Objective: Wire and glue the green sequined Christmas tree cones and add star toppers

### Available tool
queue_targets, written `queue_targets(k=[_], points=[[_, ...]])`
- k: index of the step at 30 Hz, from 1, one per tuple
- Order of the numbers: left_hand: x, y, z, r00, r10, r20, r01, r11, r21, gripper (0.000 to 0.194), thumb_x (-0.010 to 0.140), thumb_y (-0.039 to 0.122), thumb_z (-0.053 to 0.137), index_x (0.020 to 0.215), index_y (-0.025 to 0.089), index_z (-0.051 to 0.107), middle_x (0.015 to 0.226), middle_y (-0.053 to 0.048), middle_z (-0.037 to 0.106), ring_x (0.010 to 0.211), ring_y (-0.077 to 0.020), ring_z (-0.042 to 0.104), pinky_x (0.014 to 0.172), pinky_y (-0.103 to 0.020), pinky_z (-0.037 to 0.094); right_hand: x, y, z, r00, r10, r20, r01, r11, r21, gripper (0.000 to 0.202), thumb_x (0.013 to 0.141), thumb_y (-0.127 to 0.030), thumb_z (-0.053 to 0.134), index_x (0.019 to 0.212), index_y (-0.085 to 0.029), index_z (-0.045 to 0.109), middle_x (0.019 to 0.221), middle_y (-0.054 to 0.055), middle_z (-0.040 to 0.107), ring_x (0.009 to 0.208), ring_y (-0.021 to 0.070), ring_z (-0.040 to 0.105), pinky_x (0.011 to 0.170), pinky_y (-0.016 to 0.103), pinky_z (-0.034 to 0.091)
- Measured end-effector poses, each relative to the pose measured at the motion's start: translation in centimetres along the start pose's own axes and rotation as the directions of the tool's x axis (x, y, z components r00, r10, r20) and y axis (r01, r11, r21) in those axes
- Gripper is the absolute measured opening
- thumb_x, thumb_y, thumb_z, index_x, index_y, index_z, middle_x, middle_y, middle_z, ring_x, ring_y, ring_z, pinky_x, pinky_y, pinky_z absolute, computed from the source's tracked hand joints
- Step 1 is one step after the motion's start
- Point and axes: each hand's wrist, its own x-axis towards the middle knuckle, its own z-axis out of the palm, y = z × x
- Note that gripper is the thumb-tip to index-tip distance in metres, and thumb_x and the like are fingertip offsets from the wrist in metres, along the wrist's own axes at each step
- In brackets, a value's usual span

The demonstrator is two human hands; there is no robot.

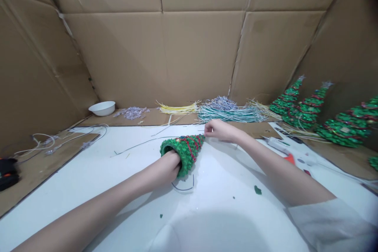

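A green cone-shaped tree [189, 151] with red trim lies on its side above the white table, its hollow base toward the left and its tip to the right. My left hand [169, 165] reaches into the open base, and its fingers are hidden inside. At the tip is my right hand [217, 130], its fingers pinched together; whatever they hold is too small to make out. A long thin dark wire [138, 144] runs leftward behind the tree. Below the base lies a short curved blue wire [183, 189].
Yellow wires [178, 108], teal wires [230, 114] and a white bowl [102, 108] line the back cardboard edge. Several finished trees [311, 106] stand at the right, near a glue gun [277, 144]. A black object [8, 173] sits far left.
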Motion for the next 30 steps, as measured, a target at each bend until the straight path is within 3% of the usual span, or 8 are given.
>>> queue_targets(k=[6,11,15,24,27,30], points=[[0.4,0.1,-0.4,0.999,-0.041,0.004,0.041,0.999,0.003,0.032,0.074,0.012,0.043,0.091,0.022,0.069,0.109,-0.006,0.067,0.114,-0.028,0.053,0.105,-0.038,0.033,-0.1,0.5,-0.3,0.997,-0.04,0.063,0.039,0.999,0.024,0.021,0.069,-0.007,0.053,0.079,-0.017,0.069,0.081,0.005,0.068,0.072,0.0158,0.058,0.062,0.023,0.038],[0.3,-0.2,-0.9,0.987,-0.16,0.033,0.159,0.987,0.014,0.032,0.078,0.017,0.041,0.095,0.019,0.068,0.11,-0.007,0.067,0.104,-0.0285,0.058,0.095,-0.039,0.043,0.0,0.6,0.0,1.0,-0.026,0.005,0.026,0.998,0.049,0.019,0.072,-0.008,0.052,0.085,-0.014,0.065,0.085,0.008,0.066,0.075,0.0168,0.057,0.063,0.024,0.038],[0.1,-0.2,-0.7,0.982,-0.183,0.045,0.183,0.983,0.022,0.036,0.078,0.016,0.04,0.104,0.018,0.066,0.115,-0.008,0.065,0.107,-0.0289,0.057,0.097,-0.04,0.041,0.1,0.7,0.2,0.999,-0.033,-0.01,0.034,0.994,0.1,0.019,0.074,-0.011,0.053,0.091,-0.013,0.061,0.085,0.007,0.065,0.072,0.0151,0.057,0.061,0.022,0.039],[0.0,-0.8,-0.1,0.999,-0.037,0.028,0.035,0.997,0.066,0.044,0.082,0.013,0.038,0.12,0.019,0.058,0.111,-0.009,0.065,0.117,-0.03,0.049,0.104,-0.041,0.033,0.0,0.1,0.4,1.0,-0.015,0.016,0.012,0.99,0.139,0.016,0.072,-0.009,0.055,0.087,-0.014,0.06,0.08,0.004,0.065,0.067,0.0116,0.057,0.058,0.019,0.039],[0.0,-1.0,-0.1,0.998,-0.042,0.052,0.036,0.992,0.118,0.047,0.083,0.014,0.036,0.127,0.018,0.052,0.12,-0.01,0.06,0.118,-0.0295,0.048,0.104,-0.042,0.034,0.0,0.2,0.3,0.999,0.037,-0.032,-0.034,0.995,0.095,0.008,0.073,-0.017,0.061,0.08,-0.014,0.059,0.073,0.003,0.062,0.063,0.0117,0.054,0.056,0.02,0.035],[-0.1,-1.1,-0.4,0.995,-0.05,0.084,0.037,0.988,0.152,0.045,0.084,0.015,0.034,0.126,0.019,0.052,0.125,-0.009,0.058,0.119,-0.0276,0.048,0.105,-0.041,0.033,0.1,0.5,0.2,0.993,0.078,-0.089,-0.074,0.996,0.049,0.015,0.071,-0.026,0.066,0.069,-0.015,0.056,0.069,0.003,0.059,0.063,0.0131,0.05,0.054,0.022,0.031]])
